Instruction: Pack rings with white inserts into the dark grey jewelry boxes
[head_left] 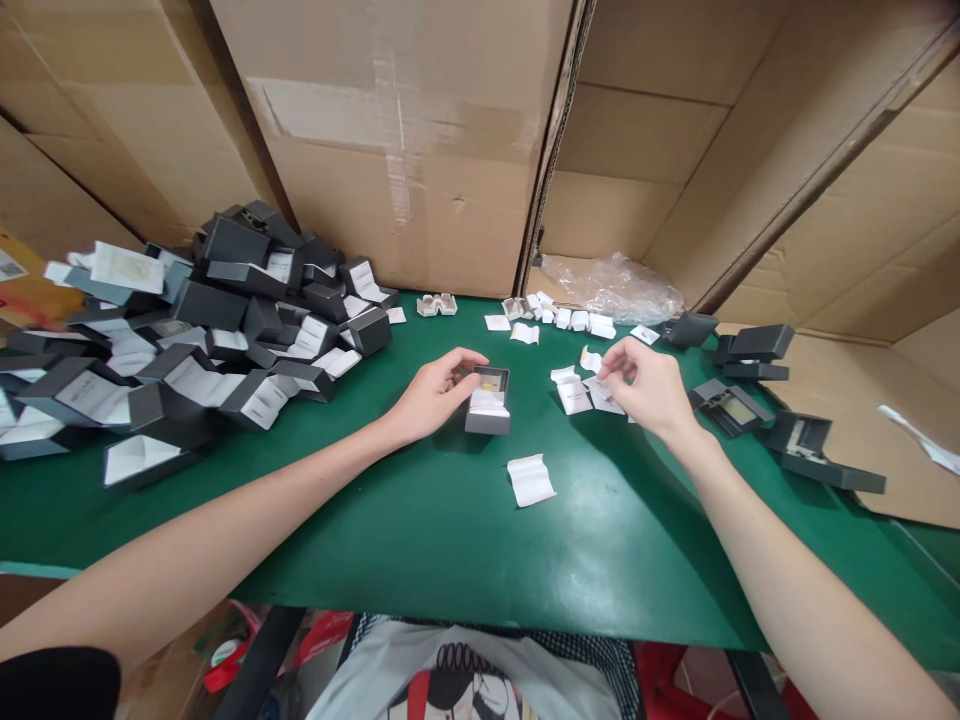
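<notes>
My left hand is closed on the left side of a small dark grey box that stands on the green table. The box is open, with a white lining and a yellowish patch inside. My right hand pinches the upper edge of a creased white paper slip, with its fingertips pressed together. Beside that slip lies another folded white paper, and a small white scrap sits just behind. Nearer to me, a loose white paper lies on the table.
A large heap of open dark grey boxes covers the table's left. Several similar boxes stand at the right. Small white pieces and clear plastic film lie at the back, before tall cardboard boxes.
</notes>
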